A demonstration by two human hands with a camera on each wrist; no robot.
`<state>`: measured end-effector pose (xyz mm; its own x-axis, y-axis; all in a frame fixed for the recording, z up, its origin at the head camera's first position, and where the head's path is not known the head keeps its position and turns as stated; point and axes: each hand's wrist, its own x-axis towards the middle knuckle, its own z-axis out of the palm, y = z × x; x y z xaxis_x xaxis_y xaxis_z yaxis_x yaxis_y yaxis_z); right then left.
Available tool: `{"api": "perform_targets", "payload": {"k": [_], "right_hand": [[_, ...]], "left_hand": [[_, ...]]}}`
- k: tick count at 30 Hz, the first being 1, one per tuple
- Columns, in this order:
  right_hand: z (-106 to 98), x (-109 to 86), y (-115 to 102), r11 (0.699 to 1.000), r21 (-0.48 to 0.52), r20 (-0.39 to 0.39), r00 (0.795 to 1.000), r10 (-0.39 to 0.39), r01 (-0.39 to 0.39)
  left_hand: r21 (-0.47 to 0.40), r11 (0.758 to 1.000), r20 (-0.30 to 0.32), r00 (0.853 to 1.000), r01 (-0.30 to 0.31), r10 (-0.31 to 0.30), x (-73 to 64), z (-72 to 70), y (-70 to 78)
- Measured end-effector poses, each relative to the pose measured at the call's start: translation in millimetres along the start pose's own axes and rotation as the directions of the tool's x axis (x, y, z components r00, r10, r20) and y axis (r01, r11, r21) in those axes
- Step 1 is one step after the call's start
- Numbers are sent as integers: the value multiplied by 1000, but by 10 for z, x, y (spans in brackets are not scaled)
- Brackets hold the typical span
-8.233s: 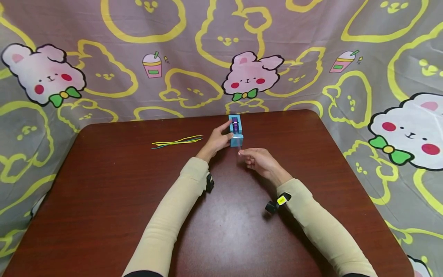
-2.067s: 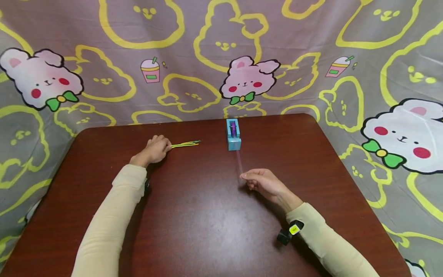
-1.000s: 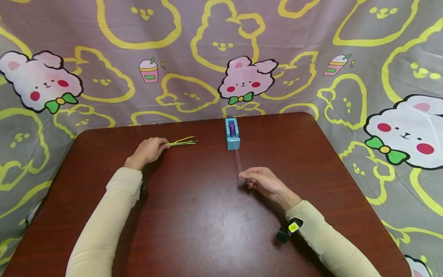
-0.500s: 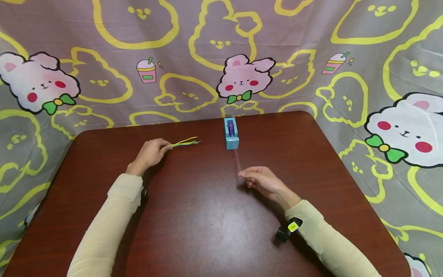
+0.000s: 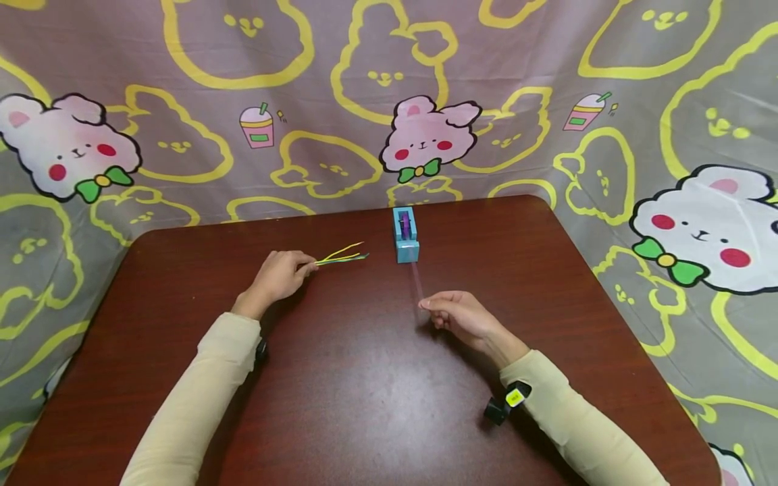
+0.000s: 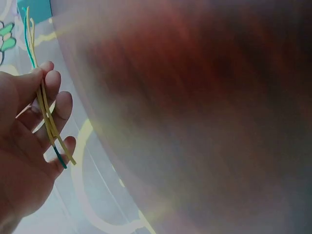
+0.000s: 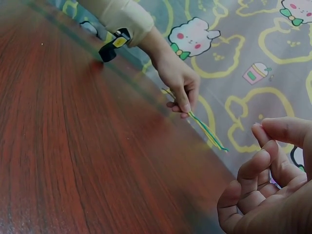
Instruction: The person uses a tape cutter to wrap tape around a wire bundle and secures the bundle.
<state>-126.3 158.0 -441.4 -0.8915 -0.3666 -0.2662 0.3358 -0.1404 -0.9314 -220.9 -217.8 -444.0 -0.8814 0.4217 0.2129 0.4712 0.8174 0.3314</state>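
My left hand (image 5: 279,277) pinches a small bundle of thin yellow and green wires (image 5: 343,258) between thumb and fingertips. In the left wrist view the wires (image 6: 46,107) run across the fingers, and their far ends spread apart. My right hand (image 5: 464,317) pinches the free end of a clear tape strip (image 5: 416,282). The strip stretches from a light blue tape dispenser (image 5: 407,252) with a purple core, standing at the table's back. In the right wrist view the right hand (image 7: 273,170) has thumb and index finger together; the tape itself is hard to make out there.
The dark brown wooden table (image 5: 365,405) has rounded back corners. A patterned curtain (image 5: 340,81) with rabbit drawings hangs right behind it and along both sides. A small black device with a yellow label (image 5: 510,399) is strapped to the right wrist.
Eight seconds ago the wires lay on the table and my left hand held the dispenser. Now that hand carries the wires rightward, while my right hand has drawn the tape out longer.
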Motion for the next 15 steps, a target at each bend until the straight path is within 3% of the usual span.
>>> {"api": "perform_targets", "payload": {"k": [6,15], "right_hand": [[18,-7,-43,1000,3,7,1000,-6,6],[33,4,-93,1000,16,7,1000,-8,8]], "left_hand": [[63,997,30,998,-52,51,20,54,168],[35,991,35,991,-127,126,79,106,443]]}}
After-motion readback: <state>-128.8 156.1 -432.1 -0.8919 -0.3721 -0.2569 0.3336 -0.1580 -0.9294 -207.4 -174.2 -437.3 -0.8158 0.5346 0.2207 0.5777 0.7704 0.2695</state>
